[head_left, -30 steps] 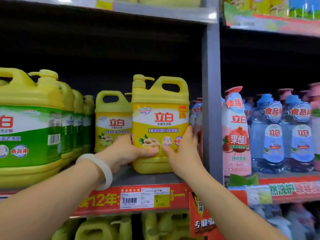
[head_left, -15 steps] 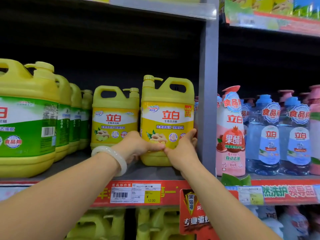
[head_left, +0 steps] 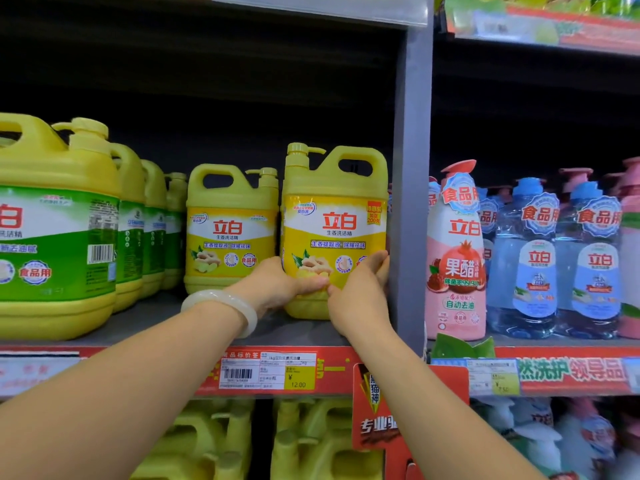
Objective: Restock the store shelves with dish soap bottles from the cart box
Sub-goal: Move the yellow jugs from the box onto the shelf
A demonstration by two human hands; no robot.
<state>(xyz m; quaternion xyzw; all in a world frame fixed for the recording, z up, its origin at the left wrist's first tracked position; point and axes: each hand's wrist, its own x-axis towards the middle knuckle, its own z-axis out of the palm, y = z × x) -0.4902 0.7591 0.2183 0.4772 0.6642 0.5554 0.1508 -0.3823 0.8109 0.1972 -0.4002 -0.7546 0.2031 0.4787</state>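
Head view: single frame, looking forward and slightly up at a store shelf (head_left: pixel 145 323).
Landmark: grey upright post (head_left: pixel 410 202) dividing two shelf bays; all places given against it.
Task item: yellow dish soap jug (head_left: pixel 334 216), upright on the shelf board, just left of the post, label facing out, pump top and moulded carry handle on top.
Neighbour: second yellow jug (head_left: pixel 230 230) of the same kind, further left of the post, set deeper on the shelf, just beside the task item.
Further left: row of larger green-label jugs (head_left: pixel 59 230), well apart from the post.
Right of post: pink bottle (head_left: pixel 455 258) and clear blue bottles (head_left: pixel 540 261), not involved.
Left hand (head_left: pixel 277 289): curled round the lower left corner of the task item, thumb laid across its front face; white bangle (head_left: pixel 221 306) on the wrist.
Right hand (head_left: pixel 360 292): wrapped on the lower right corner, fingers squeezed into the gap between jug and post.
Cart box: not in view.
Step, as judged: seating and squaring the jug at the shelf front; placement near complete.
Handling, as judged: full jug, heavy for its size; stiff plastic walls, unlikely to dent; glossy label film likely slick under a palm.
Hold points, as judged: top handle for lifting; low corners, as now, for sliding and turning.
Risk, as judged: fingers pinched against the post; pump head snagging if the jug is tilted.
Price tag (head_left: pixel 268 372): on the shelf edge strip, below and left of the post.
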